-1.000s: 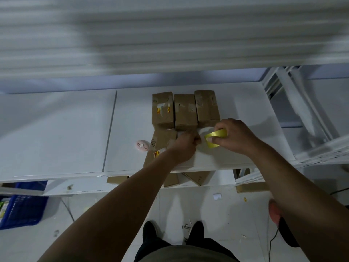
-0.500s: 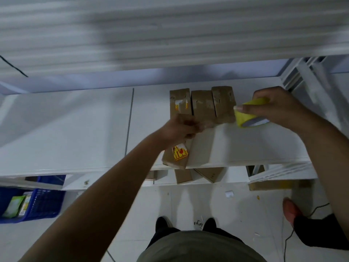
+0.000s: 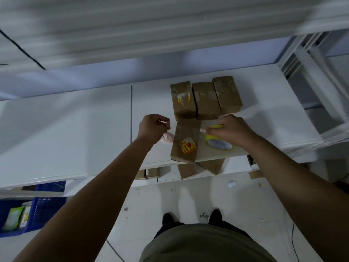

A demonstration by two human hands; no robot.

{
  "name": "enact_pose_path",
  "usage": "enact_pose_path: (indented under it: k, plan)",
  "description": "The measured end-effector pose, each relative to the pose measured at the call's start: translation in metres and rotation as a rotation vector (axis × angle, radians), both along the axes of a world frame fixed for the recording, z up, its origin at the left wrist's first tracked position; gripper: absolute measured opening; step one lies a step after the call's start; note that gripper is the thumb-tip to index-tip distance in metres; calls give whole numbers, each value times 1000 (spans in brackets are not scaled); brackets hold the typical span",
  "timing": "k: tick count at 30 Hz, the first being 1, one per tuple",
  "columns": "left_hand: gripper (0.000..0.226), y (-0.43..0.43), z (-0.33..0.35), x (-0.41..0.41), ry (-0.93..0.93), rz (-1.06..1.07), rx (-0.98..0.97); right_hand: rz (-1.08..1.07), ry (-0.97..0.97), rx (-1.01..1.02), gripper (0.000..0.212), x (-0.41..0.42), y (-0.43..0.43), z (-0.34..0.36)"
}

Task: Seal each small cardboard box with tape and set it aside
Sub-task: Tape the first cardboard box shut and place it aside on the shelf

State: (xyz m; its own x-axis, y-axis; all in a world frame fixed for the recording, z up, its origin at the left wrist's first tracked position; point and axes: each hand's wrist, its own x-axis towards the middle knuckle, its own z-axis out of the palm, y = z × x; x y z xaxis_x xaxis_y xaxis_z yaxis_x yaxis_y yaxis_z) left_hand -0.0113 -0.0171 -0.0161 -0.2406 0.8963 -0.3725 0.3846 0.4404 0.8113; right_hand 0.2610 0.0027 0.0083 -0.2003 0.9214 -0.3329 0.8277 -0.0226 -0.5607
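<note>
A small cardboard box (image 3: 186, 140) with a yellow and red sticker lies near the front edge of the white table (image 3: 85, 133). My right hand (image 3: 232, 129) grips a yellow tape roll (image 3: 220, 143) at the box's right side, thumb against the box's top edge. My left hand (image 3: 153, 127) is just left of the box, fingers curled over a small pink cutter (image 3: 168, 138). Three taped boxes stand side by side behind it: the left box (image 3: 182, 100), the middle box (image 3: 205, 100) and the right box (image 3: 227, 94).
More cardboard boxes (image 3: 186, 170) sit on a lower shelf under the table edge. A blue crate (image 3: 45, 205) with packets stands on the floor at the left. A white metal rack (image 3: 317, 87) rises at the right. My feet (image 3: 190, 217) are close to the table.
My left hand let go of the stickered box and moved left onto the pink cutter. My right hand brought the tape roll down from beside the back boxes to the box's right side.
</note>
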Motion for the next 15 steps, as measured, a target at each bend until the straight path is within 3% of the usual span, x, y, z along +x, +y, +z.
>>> enact_pose_path:
  k: [8,15]
  plan:
    - [21,-5,-23,16,203,-14,15,-14,-148,-19,60,-10,2,-12]
    - [20,-16,-35,46,267,32,18,-10,-214,-60,49,-24,5,-23]
